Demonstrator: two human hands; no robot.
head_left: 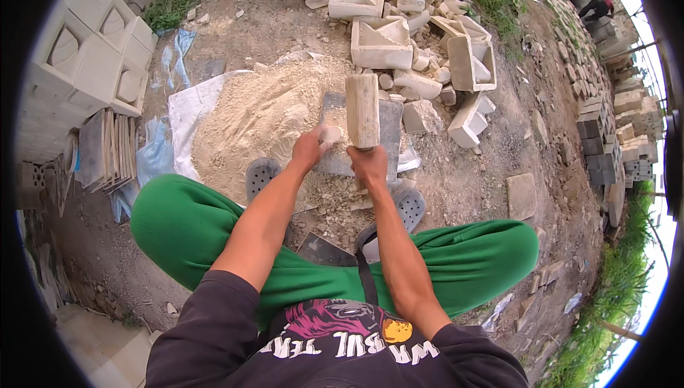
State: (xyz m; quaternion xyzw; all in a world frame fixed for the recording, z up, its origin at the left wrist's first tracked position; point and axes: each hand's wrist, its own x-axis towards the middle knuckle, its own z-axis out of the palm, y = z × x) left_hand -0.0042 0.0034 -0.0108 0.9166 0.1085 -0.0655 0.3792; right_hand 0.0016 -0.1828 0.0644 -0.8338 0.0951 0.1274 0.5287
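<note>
My right hand is wrapped round the handle of a wooden mallet, its thick block head raised over a dark flat slab. With closed fingers my left hand grips a pale chunk of broken block at the slab's left part. Pale crumbs and grit lie on the slab beside the chunk. Left of it spreads a heap of crushed, sand-coloured powder on a white sheet. My grey clogs stand either side of the work.
Broken pale blocks pile up beyond the slab, to the right. Stacked pale blocks and leaning thin boards line the left. A loose flat block lies at right. Far off at upper right a person bends over.
</note>
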